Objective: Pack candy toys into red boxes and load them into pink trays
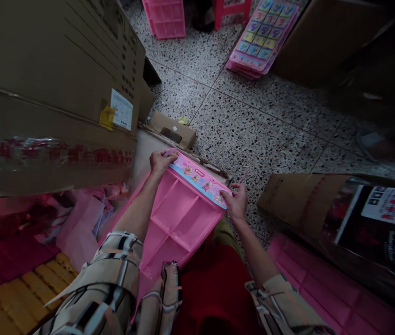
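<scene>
A pink plastic tray point(176, 221) with square compartments lies across my lap, its far edge pointing away from me. Along that edge runs a printed header card point(197, 177), pink and blue with small cartoon figures. My left hand point(161, 164) pinches the card's left end, thumb on top. At the card's right end, my right hand point(235, 202) grips it between thumb and fingers. The fingertips under the card are hidden. My left forearm covers part of the tray's left side.
Large cardboard boxes point(61, 116) stand at left, another box point(298, 200) at right. A stack of filled cards point(262, 39) lies on the speckled floor point(239, 125). Another pink tray point(326, 284) sits at lower right; yellow and magenta packs point(23, 293) at lower left.
</scene>
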Demonstrator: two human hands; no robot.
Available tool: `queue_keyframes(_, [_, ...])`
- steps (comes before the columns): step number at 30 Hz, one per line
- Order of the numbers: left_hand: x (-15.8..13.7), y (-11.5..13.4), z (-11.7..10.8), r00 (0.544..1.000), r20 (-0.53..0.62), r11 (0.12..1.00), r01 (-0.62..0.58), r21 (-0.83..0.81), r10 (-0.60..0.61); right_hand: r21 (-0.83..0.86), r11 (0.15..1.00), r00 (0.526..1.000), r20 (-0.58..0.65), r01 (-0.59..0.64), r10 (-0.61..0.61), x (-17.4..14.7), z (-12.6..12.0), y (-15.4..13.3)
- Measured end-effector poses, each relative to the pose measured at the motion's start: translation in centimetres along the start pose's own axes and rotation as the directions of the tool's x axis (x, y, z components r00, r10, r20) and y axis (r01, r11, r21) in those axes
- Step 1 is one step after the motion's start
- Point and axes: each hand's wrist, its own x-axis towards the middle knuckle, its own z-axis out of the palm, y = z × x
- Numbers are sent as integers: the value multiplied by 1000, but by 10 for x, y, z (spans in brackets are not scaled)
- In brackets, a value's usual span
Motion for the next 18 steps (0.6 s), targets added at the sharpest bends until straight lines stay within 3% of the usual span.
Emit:
queue_keyframes(12, [0, -4, 7, 998, -39, 999, -42, 19, 42, -89, 995, 999, -6, -51, 51, 3, 1, -1])
queue_keyframes(15, [-3, -1, 8, 996, -49, 993, -64, 97, 69, -242, 969, 999, -1, -38, 39, 5, 0, -8])
queue_keyframes(18, [-8, 0, 10, 990, -84, 979, -96, 180, 113, -523, 852, 999, 8, -23, 32, 4, -1, -22])
